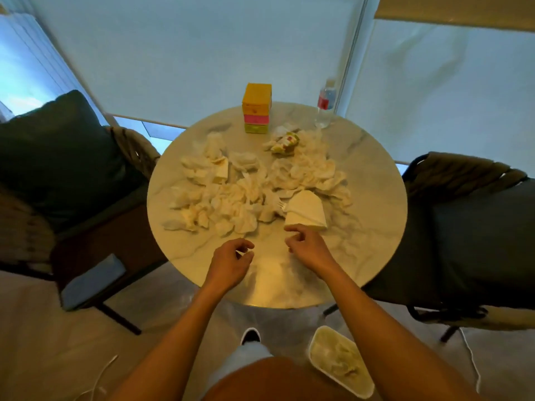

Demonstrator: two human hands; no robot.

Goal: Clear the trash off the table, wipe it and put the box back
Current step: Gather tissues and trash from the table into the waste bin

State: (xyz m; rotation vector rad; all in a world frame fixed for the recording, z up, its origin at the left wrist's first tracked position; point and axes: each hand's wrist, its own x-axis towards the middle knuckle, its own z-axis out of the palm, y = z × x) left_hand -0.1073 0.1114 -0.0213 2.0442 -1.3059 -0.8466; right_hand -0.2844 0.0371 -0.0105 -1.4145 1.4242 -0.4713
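Crumpled white tissues (231, 195) litter the round marble table (376, 180); left hand (230, 263) and right hand (308, 246) hover near, fingers loosely curled, empty, before the far yellow box (257, 107).

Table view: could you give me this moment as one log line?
stage: clearing not begun | left hand: empty | right hand: empty, near folded napkin | crumpled tissues: on table | box: far edge
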